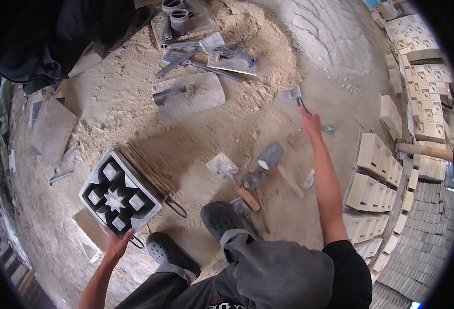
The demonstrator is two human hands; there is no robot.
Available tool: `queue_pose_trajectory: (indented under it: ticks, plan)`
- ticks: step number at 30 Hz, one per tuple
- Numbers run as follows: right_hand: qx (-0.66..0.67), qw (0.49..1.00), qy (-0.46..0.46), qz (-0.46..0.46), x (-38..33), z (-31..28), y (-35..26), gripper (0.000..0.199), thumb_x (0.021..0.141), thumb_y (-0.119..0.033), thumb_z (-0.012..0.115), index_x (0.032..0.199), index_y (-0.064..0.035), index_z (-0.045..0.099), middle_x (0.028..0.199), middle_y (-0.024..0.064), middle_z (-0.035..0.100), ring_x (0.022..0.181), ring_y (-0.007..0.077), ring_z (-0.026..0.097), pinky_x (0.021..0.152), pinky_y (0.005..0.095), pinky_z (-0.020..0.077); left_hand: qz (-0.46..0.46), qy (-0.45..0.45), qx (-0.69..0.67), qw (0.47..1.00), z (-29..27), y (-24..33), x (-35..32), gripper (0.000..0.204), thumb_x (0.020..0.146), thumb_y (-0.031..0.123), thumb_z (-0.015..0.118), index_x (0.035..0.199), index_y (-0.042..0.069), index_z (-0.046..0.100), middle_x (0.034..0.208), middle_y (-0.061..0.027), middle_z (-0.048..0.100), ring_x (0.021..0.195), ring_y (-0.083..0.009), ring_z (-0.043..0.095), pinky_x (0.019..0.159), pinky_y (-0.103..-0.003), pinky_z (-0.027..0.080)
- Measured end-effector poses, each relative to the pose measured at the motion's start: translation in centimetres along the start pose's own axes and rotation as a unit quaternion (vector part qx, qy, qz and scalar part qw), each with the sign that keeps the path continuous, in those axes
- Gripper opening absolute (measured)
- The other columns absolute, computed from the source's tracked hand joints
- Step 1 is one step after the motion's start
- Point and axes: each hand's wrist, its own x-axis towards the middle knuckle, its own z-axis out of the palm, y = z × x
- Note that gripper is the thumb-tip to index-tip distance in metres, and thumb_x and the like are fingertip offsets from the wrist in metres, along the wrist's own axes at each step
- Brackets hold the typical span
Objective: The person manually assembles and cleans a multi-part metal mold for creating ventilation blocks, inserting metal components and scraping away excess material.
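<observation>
My left hand [115, 242] grips the near corner of a heavy metal block mould [157, 205], which stands tilted so that its patterned face shows. Inside its frame sit a star-shaped core and several pale square and angled cores, with dark gaps between them. A looped wire handle [176, 207] sticks out at its right side. Stretched far out to the right, my right hand [310, 122] is closed round the handle of a flat-bladed scraper [290, 95]. The blade lies at the edge of the sandy mix, near the pale powder heap.
Between mould and right arm lie a pointing trowel [223, 166], a rubber mallet [271, 154] and a second scraper [241, 207]. Farther off are a plastering float [190, 96], metal bars [222, 71] and a grey powder heap [330, 36]. Cast blocks [374, 154] line the right side.
</observation>
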Motion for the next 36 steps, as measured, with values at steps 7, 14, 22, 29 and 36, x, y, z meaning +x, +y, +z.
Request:
queue_pose_trajectory:
  ticks: [7, 14, 22, 29, 36]
  plan:
    - [0.237, 0.937, -0.145, 0.21, 10.3, 2.6, -5.9, 0.027, 0.094, -0.03, 0.063, 0.11, -0.009, 0.067, 0.072, 0.008, 0.063, 0.049, 0.0112, 0.053, 0.038, 0.031, 0.0391, -0.042, -0.039, 0.046, 0.997, -0.2, -2.8, 1.6, 0.099, 0.089, 0.049, 0.067, 0.148, -0.012, 0.016, 0.153, -0.0246, 0.026, 0.142, -0.0303, 0.026, 0.118, -0.035, 0.015]
    - [0.069, 0.99, -0.038, 0.119, 11.2, 5.3, -6.1, 0.034, 0.091, -0.036, 0.064, 0.114, -0.0118, 0.065, 0.089, 0.0122, 0.071, 0.068, 0.0241, 0.066, 0.055, 0.0375, 0.05, -0.041, -0.072, 0.025, 0.996, -0.2, -3.9, 2.5, 0.109, 0.086, 0.055, 0.067, 0.143, -0.015, 0.006, 0.153, -0.0294, 0.018, 0.143, -0.0316, 0.021, 0.119, -0.035, 0.012]
    - [-0.176, 0.982, 0.069, -0.008, 3.2, 3.2, -9.6, 0.043, 0.089, -0.035, 0.062, 0.131, -0.0293, 0.06, 0.102, 0.0148, 0.07, 0.097, 0.0354, 0.067, 0.082, 0.0482, 0.0522, -0.048, -0.104, -0.006, 0.993, -1.0, -3.0, 1.6, 0.12, 0.083, 0.06, 0.067, 0.144, -0.02, 0.001, 0.154, -0.0326, 0.019, 0.144, -0.0331, 0.022, 0.119, -0.033, 0.01]
    - [-0.226, 0.97, 0.083, -0.035, 2.9, 1.9, -8.6, 0.047, 0.09, -0.031, 0.061, 0.137, -0.0321, 0.054, 0.095, 0.0118, 0.064, 0.091, 0.0344, 0.065, 0.076, 0.0487, 0.0515, -0.054, -0.128, -0.025, 0.99, -0.9, -4.3, 2.4, 0.098, 0.087, 0.054, 0.067, 0.145, -0.012, 0.026, 0.149, -0.0273, 0.035, 0.139, -0.0318, 0.033, 0.118, -0.035, 0.017]
    - [-0.246, 0.96, 0.069, -0.114, 1.4, 3.2, -7.3, 0.049, 0.092, -0.029, 0.06, 0.14, -0.0305, 0.051, 0.091, 0.0104, 0.062, 0.085, 0.0326, 0.064, 0.07, 0.0477, 0.0507, -0.082, -0.115, -0.033, 0.989, -1.1, -2.0, 1.5, 0.081, 0.089, 0.047, 0.069, 0.14, -0.009, 0.039, 0.138, -0.0207, 0.047, 0.125, -0.0282, 0.044, 0.104, -0.037, 0.033]
